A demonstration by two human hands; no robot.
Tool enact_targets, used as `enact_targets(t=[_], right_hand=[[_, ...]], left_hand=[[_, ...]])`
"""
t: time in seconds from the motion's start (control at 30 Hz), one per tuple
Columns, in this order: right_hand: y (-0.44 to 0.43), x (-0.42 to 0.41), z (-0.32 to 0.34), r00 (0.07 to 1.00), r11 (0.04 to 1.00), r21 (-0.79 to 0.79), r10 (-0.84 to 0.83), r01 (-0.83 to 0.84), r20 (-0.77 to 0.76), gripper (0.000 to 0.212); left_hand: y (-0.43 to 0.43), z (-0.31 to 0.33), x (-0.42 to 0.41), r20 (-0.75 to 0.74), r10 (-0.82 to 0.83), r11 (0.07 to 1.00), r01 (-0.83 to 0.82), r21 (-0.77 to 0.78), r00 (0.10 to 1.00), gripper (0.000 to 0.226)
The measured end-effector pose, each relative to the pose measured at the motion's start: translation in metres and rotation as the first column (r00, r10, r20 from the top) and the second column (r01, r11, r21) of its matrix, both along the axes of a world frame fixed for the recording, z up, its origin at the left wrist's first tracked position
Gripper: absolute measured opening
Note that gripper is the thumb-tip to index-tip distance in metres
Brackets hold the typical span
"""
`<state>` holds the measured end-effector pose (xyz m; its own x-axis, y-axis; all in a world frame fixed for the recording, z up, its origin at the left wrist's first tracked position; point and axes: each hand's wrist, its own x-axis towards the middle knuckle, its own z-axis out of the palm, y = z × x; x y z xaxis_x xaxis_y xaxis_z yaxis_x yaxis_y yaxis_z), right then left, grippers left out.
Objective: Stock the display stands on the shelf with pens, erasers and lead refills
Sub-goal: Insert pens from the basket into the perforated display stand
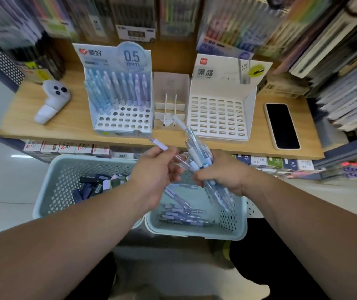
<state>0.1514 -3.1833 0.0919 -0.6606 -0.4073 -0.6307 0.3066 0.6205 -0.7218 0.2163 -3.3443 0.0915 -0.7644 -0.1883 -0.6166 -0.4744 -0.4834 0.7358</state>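
My right hand (218,172) grips a bundle of pens (197,152), blue and lilac, fanned upward in front of the shelf edge. My left hand (155,167) pinches a single pen (159,145) with a lilac grip, its tip pointing up and left. The pen display stand (121,118) on the wooden shelf has its back rows filled with pens and its front holes bare. Beside it stand a small divided cardboard stand (171,98) and a white slotted lead refill stand (218,118), both without stock.
Two pale blue baskets sit below my hands: the left basket (65,169) holds dark small boxes, the right basket (194,230) holds loose pens. A white controller (52,100) lies left on the shelf, a black phone (282,126) right. Packed stationery hangs above and right.
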Motion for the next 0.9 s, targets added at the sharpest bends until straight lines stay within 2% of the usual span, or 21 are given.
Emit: enact_targets(t=[0.2,0.33,0.43,0.57,0.7,0.73,0.9], right_hand=[[-0.007,-0.005,0.062,1.000,0.990,-0.138,-0.017,0.018,0.010,0.021],[-0.009,0.000,0.090,0.998,0.980,-0.190,-0.048,0.052,0.029,0.029],[-0.016,0.006,0.102,0.998,0.972,-0.228,-0.052,0.059,0.036,0.034],[-0.029,0.004,0.106,0.999,0.976,-0.212,-0.042,0.040,-0.005,0.030],[-0.037,-0.003,0.103,0.998,0.987,-0.151,0.060,-0.062,-0.020,0.030],[-0.040,-0.005,0.102,0.995,0.986,-0.133,0.095,-0.097,-0.024,0.030],[-0.055,-0.015,0.096,0.983,0.980,-0.083,0.185,-0.183,0.011,0.030]], left_hand=[[-0.030,0.073,-0.010,-0.134,0.063,0.990,-0.079,-0.118,0.989,0.012],[-0.059,0.091,-0.010,-0.092,0.034,0.953,-0.060,-0.296,0.995,0.020],[-0.065,0.087,-0.009,-0.040,0.047,0.971,-0.055,-0.231,0.998,0.023],[-0.058,0.078,-0.020,-0.024,0.179,0.980,-0.181,-0.078,0.984,0.021],[-0.063,0.079,-0.030,-0.073,0.072,0.996,-0.067,0.064,0.995,0.049],[-0.066,0.080,-0.032,-0.096,0.039,0.995,-0.030,0.094,0.995,0.050],[-0.078,0.079,-0.045,-0.193,0.052,0.992,-0.028,0.122,0.980,0.017]])
